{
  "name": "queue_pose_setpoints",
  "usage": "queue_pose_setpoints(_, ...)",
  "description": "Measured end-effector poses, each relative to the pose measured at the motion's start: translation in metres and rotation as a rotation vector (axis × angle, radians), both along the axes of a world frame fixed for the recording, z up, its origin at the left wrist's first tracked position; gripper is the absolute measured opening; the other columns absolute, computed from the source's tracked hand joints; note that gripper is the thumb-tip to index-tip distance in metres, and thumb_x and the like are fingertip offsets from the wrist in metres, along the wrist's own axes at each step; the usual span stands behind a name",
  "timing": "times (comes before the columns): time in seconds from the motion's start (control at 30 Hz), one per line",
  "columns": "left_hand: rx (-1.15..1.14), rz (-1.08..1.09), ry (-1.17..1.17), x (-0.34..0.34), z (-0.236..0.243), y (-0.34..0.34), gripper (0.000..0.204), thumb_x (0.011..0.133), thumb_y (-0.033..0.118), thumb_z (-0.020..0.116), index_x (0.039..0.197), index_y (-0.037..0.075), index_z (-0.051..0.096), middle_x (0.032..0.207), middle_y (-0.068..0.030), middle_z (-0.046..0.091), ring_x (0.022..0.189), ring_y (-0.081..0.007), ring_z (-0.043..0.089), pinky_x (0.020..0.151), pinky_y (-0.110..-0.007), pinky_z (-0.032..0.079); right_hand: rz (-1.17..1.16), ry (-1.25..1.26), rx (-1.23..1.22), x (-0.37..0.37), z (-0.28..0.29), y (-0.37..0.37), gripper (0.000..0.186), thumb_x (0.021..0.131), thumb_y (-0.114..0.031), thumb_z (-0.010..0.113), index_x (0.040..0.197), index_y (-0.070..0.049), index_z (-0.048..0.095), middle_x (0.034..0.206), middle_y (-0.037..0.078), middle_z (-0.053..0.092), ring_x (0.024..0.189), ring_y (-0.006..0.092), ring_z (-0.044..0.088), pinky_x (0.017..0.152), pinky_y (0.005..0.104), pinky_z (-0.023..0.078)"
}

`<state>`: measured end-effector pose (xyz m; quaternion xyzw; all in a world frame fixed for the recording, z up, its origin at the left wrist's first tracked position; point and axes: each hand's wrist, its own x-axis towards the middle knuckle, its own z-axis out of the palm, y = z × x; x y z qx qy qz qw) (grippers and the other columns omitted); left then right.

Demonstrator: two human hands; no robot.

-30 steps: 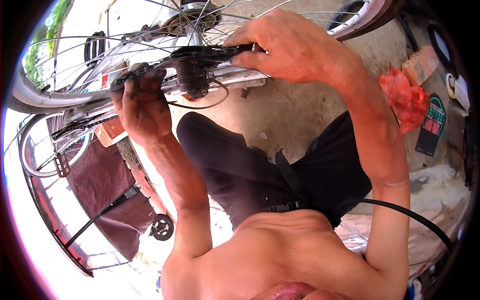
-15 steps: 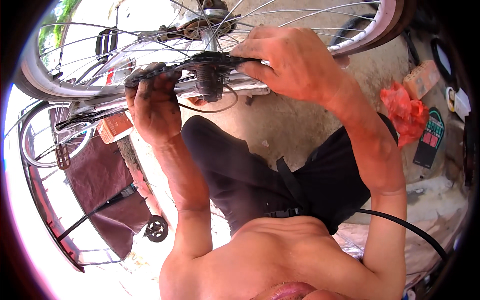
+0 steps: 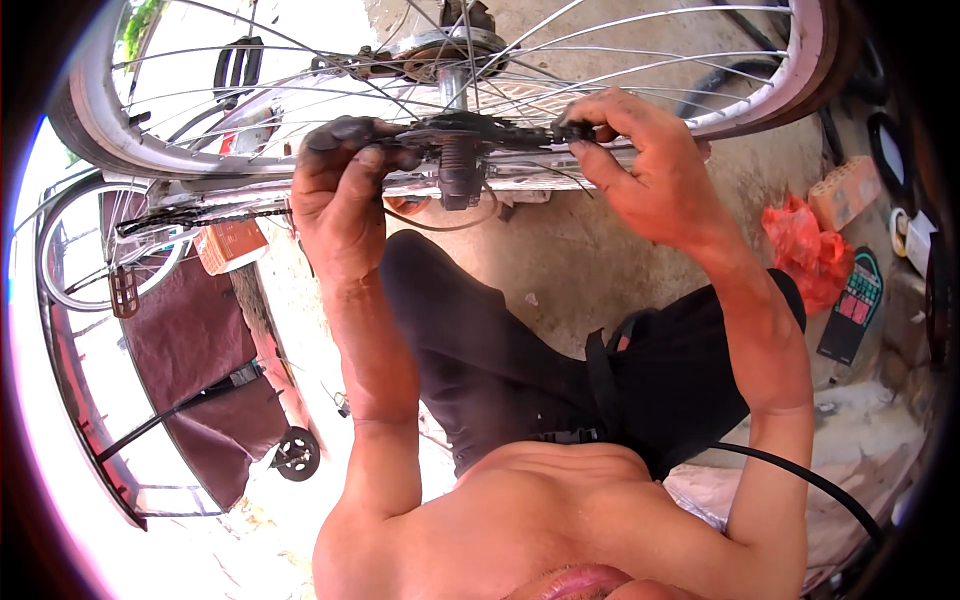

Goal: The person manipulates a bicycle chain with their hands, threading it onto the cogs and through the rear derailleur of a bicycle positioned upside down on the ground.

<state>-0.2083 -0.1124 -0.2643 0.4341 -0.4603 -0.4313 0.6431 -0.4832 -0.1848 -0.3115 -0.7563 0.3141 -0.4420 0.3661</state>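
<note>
A bicycle wheel (image 3: 790, 80) with silver spokes and a pale tyre fills the top of the view. At its hub sits a black sprocket (image 3: 462, 150) with a greasy black chain (image 3: 200, 215) running off to the left. My left hand (image 3: 340, 195), blackened with grease, grips the chain at the sprocket's left side. My right hand (image 3: 645, 170) pinches the chain at the sprocket's right side with thumb and fingers. Below the hands my legs in black trousers (image 3: 520, 370) are bent over a concrete floor.
A red plastic bag (image 3: 815, 250) and a brick (image 3: 845, 190) lie on the floor at right. A second wheel (image 3: 75, 270) with a pedal and a small orange box (image 3: 230, 245) are at left, above a dark red cloth (image 3: 190, 370) on a frame. A black cable (image 3: 800, 480) runs lower right.
Both hands have shifted along the chain at the sprocket; the right hand now pinches with fingertips instead of covering the hub. The view has tilted, so the wheel sits lower.
</note>
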Motion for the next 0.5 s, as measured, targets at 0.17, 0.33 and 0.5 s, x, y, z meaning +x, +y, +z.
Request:
queue_pose_setpoints(0.17, 0.036, 0.006, -0.198, -0.011, 0.001, 0.001, 0.024, 0.091, -0.01, 0.062, 0.115, -0.004, 0.061, 0.104, -0.0131, 0.07, 0.089, -0.0194, 0.07, 0.081, -0.03, 0.057, 0.094, 0.065, 0.006, -0.004, 0.012, -0.002, 0.022, 0.08, -0.016, 0.075, 0.092, -0.001, 0.065, 0.091, 0.013, 0.067, 0.082, 0.0335, 0.066, 0.074, 0.0402, 0.051)
queue_pose_setpoints(0.33, 0.143, 0.051, -0.315, -0.018, 0.008, 0.0, 0.021, 0.09, -0.006, 0.067, 0.111, -0.003, 0.065, 0.097, -0.0072, 0.072, 0.086, -0.0116, 0.066, 0.075, -0.024, 0.053, 0.013, 0.07, -0.084, -0.002, 0.013, -0.006, 0.023, 0.083, -0.017, 0.074, 0.099, -0.003, 0.069, 0.093, 0.014, 0.068, 0.086, 0.0371, 0.065, 0.075, 0.0418, 0.052)
queue_pose_setpoints(0.5, 0.194, 0.057, -0.446, -0.018, 0.007, 0.0, 0.019, 0.088, -0.003, 0.069, 0.107, -0.002, 0.068, 0.091, -0.0026, 0.072, 0.08, -0.0085, 0.065, 0.07, -0.024, 0.052, 0.076, 0.172, -0.1, -0.008, 0.019, -0.007, 0.019, 0.086, -0.004, 0.065, 0.105, -0.002, 0.068, 0.098, 0.014, 0.067, 0.087, 0.0357, 0.065, 0.077, 0.04, 0.052)
